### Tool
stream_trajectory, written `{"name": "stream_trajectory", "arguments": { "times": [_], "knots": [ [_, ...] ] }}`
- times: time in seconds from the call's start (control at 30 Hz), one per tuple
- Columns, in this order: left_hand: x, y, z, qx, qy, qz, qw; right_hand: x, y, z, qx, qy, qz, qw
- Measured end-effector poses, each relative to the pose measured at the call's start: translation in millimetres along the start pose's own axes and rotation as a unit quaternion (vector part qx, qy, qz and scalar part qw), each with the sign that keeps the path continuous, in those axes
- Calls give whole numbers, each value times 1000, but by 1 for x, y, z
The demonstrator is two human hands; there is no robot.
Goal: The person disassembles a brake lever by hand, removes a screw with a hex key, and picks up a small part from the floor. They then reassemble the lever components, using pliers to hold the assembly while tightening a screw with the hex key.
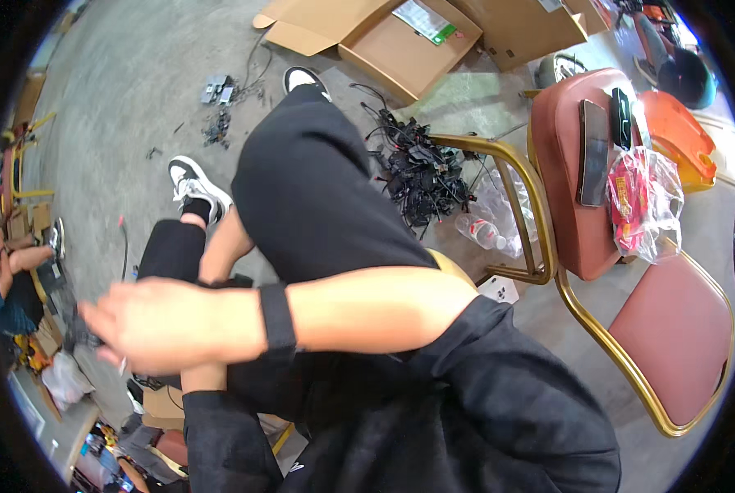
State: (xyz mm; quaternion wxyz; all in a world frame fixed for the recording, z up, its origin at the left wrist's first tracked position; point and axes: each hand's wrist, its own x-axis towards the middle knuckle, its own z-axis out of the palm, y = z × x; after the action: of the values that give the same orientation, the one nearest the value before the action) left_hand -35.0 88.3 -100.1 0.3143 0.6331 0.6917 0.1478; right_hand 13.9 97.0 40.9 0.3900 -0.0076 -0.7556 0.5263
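The seated person's right hand (142,324), with a broad black band (278,317) at the wrist, reaches across the lap toward the left. It is blurred, its fingers pointing left and partly curled; whether it grips anything cannot be told. A small pale sliver (123,366) shows at its lower fingers, too smeared to identify. The left forearm passes beneath the right wrist; the left hand (229,240) appears beside the black-trousered right knee, fingers hidden, its hold impossible to tell. A thin dark cable with a red tip (124,240) lies on the grey concrete floor (105,148) near the right hand. Well apart, a tangled heap of black cables (423,177) lies beyond the right thigh.
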Motion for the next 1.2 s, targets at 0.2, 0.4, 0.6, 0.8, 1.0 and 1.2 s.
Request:
{"name": "stream_trajectory", "arguments": {
  "times": [0.2, 0.4, 0.6, 0.8, 1.0, 1.2],
  "knots": [
    [64, 18, 50, 185, -45, -207, 960, 4, -6, 11, 58, 89, 37, 994],
    [86, 26, 62, 286, -3, -321, 903, 17, 5, -20, -35, 71, 95, 992],
    [90, 23, 60, 311, 14, -365, 877, 20, 16, -85, -41, 114, 132, 984],
    [88, 26, 57, 327, 33, -396, 857, 18, 14, -102, -6, 126, 177, 976],
    [91, 35, 56, 328, 74, -424, 841, 13, 17, -121, -7, 90, 161, 983],
    [82, 42, 45, 312, 133, -468, 816, 7, 29, -110, 16, 34, 158, 987]
  ]
}}
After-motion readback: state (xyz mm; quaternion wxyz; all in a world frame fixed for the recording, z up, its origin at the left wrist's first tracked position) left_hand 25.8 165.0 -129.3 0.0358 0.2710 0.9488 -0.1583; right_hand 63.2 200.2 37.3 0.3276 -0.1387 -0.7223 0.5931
